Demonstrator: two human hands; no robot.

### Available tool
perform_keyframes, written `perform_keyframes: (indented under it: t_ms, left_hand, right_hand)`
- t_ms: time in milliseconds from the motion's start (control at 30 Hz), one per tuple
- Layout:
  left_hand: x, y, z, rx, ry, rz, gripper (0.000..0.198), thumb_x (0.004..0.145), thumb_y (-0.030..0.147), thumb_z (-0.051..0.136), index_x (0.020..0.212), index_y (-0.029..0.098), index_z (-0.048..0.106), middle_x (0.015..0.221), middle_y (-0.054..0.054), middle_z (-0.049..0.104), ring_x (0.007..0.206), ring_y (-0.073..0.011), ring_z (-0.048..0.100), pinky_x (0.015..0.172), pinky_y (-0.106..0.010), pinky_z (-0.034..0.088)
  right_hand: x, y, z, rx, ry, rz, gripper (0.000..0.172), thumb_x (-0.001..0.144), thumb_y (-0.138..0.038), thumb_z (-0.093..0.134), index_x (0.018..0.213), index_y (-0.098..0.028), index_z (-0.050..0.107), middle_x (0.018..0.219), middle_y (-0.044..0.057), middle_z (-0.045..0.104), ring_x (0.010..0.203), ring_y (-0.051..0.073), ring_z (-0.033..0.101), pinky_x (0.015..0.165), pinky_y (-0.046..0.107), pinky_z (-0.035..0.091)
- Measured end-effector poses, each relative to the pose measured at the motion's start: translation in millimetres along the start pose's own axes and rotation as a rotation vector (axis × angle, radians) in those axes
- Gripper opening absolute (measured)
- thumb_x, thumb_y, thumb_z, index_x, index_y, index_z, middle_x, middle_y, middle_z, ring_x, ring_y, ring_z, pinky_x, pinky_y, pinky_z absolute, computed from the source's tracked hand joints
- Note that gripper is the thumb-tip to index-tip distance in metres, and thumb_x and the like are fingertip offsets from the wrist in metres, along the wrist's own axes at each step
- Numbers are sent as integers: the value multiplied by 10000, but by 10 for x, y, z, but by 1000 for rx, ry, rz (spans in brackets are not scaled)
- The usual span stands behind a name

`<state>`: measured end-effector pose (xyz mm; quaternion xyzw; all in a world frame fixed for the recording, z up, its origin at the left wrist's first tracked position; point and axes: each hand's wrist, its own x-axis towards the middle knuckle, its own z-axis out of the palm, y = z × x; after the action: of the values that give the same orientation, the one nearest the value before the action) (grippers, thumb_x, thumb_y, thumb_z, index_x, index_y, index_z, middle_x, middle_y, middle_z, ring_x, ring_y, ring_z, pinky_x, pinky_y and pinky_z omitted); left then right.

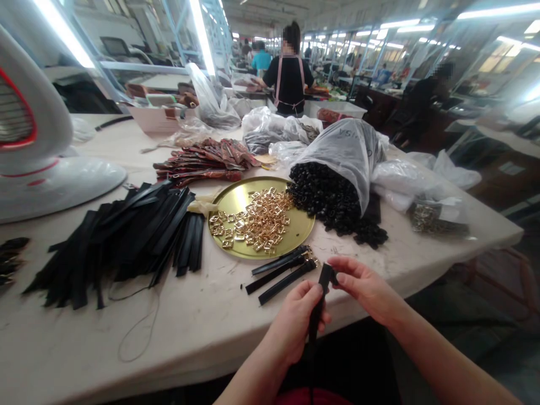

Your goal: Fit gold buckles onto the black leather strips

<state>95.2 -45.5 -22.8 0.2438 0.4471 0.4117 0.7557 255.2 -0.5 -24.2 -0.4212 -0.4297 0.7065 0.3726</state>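
A black strap (319,304) is held upright at the table's near edge by both hands. My left hand (295,323) is closed around its middle. My right hand (365,287) pinches its top end, where a small black piece sits. Three finished black straps (282,273) lie just beyond my hands. A gold round tray (295,233) holds several gold buckles (257,222). A pile of black straps (126,242) lies to the left of the tray.
A clear bag spilling small black parts (337,208) lies right of the tray. Reddish-brown straps (206,160), white plastic bags (274,129), a white fan base (46,180) and a bag of metal parts (439,219) are on the table. A person in a black shirt (290,73) stands at the back.
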Motion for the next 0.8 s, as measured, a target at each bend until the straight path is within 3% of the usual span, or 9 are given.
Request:
perform_keyframes:
  t_ms: [133,433,633,800]
  left_hand:
    - [-18,-27,40,-29,-13,-50,181,782,342,522,789,169,469,594,38,519,433,-52,488,381,-136,333]
    - [-3,-65,143,10,3,-91,196,752,361,535,809,181,480,585,41,543,422,-61,499,390,-147,326]
    - [97,-115,126,359,140,110,220,758,386,501,726,170,473,517,43,521,407,-75,476,398,-172,348]
    - [131,-140,26,634,173,178,212,780,383,452,688,192,459,413,64,466,365,-82,420,387,-178,317]
  right_hand:
    - [-45,49,-80,-39,65,25,350,706,-319,694,1034,-219,624,906,8,649,750,123,554,729,268,432]
    - [-88,68,-136,353,186,97,190,629,-234,763,730,-175,613,762,-25,634,737,102,601,753,235,467]
    - [-72,169,-5,403,182,83,194,665,-273,737,740,-161,599,696,-23,595,644,82,550,620,191,442]
    - [-46,223,-13,133,240,-69,215,677,-330,717,731,-176,576,677,-35,562,616,88,506,637,216,420]
